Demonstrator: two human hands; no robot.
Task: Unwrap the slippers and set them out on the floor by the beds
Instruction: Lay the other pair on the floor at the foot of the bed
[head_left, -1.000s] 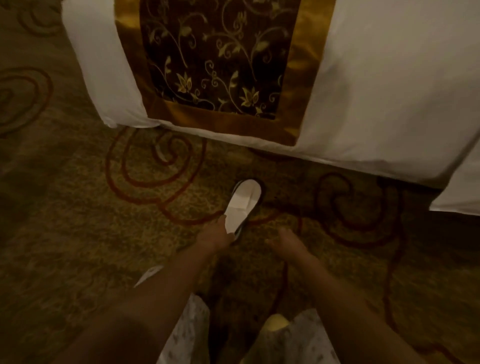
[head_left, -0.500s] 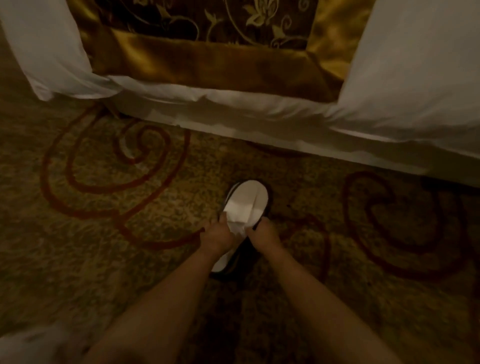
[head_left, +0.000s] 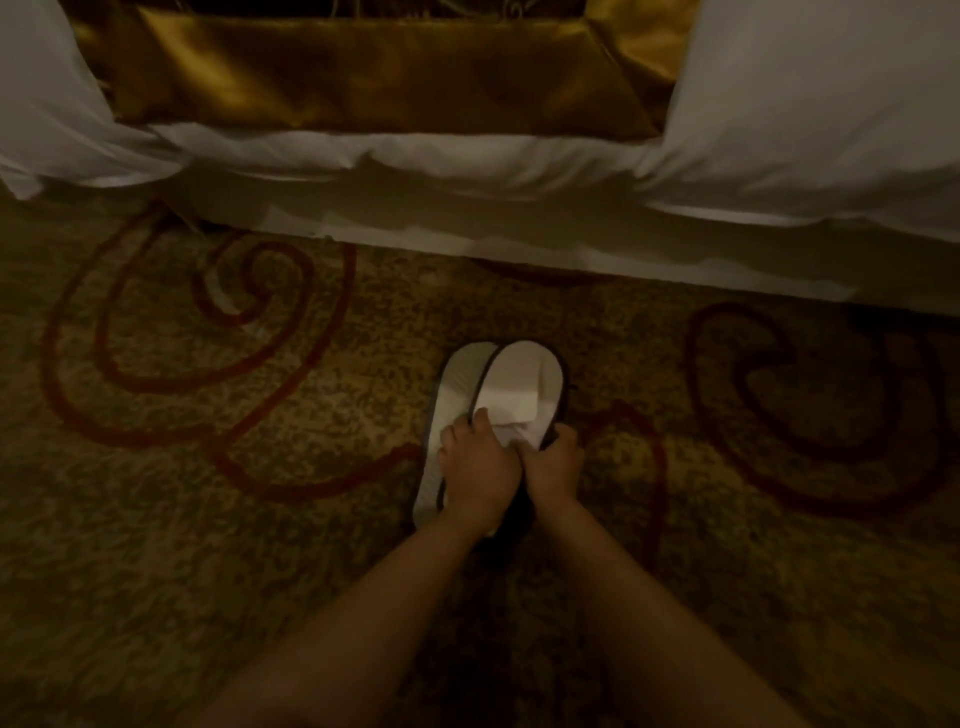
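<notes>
Lying toes toward bed (head_left: 779, 130), white slippers (head_left: 524, 379) overlapping lengthwise, left hand (head_left: 480, 462) and right hand (head_left: 553, 462) both grasping them, no legible branding

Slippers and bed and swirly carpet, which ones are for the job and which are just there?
For the job:
- left slipper, flat on the carpet
- right slipper, overlapping it
- left hand and right hand, both holding the slippers

Just there:
- white bedding
- gold bed runner
- patterned carpet
</notes>
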